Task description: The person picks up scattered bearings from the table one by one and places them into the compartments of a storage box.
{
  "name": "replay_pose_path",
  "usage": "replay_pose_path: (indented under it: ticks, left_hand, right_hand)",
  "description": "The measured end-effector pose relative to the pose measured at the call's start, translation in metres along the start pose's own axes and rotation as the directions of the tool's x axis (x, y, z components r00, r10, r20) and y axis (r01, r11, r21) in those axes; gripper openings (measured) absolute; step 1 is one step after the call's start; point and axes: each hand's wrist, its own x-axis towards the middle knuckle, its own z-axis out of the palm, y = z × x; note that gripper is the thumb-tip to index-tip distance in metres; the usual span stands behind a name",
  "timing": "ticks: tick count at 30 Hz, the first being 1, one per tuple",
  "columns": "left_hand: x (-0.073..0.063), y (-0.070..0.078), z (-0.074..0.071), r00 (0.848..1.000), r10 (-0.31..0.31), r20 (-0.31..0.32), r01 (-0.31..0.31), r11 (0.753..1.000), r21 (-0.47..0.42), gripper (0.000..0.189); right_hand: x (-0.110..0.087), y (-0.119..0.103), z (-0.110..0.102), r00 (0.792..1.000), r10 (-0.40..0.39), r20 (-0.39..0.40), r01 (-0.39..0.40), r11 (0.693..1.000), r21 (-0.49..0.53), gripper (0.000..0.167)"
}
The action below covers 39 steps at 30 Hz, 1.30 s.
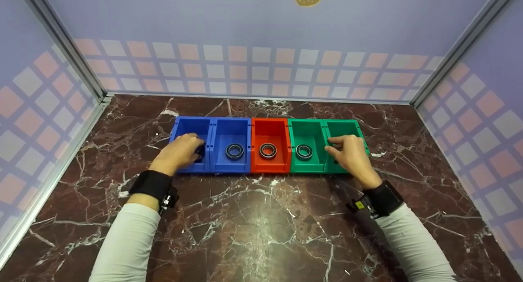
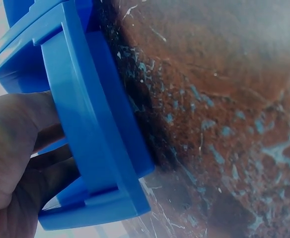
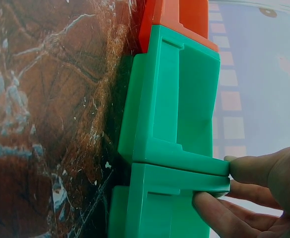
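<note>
My left hand (image 1: 179, 150) reaches into the leftmost blue bin (image 1: 195, 128), its fingers curled around a dark bearing (image 1: 200, 150) that they partly cover. In the left wrist view the bin's front wall (image 2: 78, 109) hides the fingertips. At the far right, my right hand (image 1: 351, 151) pinches the rim between the two green bins (image 1: 307, 128). The right wrist view has one fingertip on either side of those adjoining walls (image 3: 189, 171). Single bearings lie in the second blue bin (image 1: 235, 151), the red bin (image 1: 268, 151) and the left green bin (image 1: 303, 151).
The bins stand side by side in one row on a dark red marbled tabletop (image 1: 253, 224). Behind them rises a lilac panel (image 1: 261, 24) with pink and white squares. Side panels (image 1: 24, 81) on metal frames enclose the table left and right.
</note>
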Motion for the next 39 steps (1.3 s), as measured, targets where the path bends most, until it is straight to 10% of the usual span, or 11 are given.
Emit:
replay_pose_path:
  ticks: [39]
  left_hand:
    - [0.0065, 0.0018, 0.008, 0.998, -0.064, 0.016, 0.064, 0.997, -0.039, 0.011]
  right_hand:
    - [-0.0009, 0.0002, -0.0004, 1.0, -0.008, 0.01, 0.008, 1.0, 0.009, 0.033]
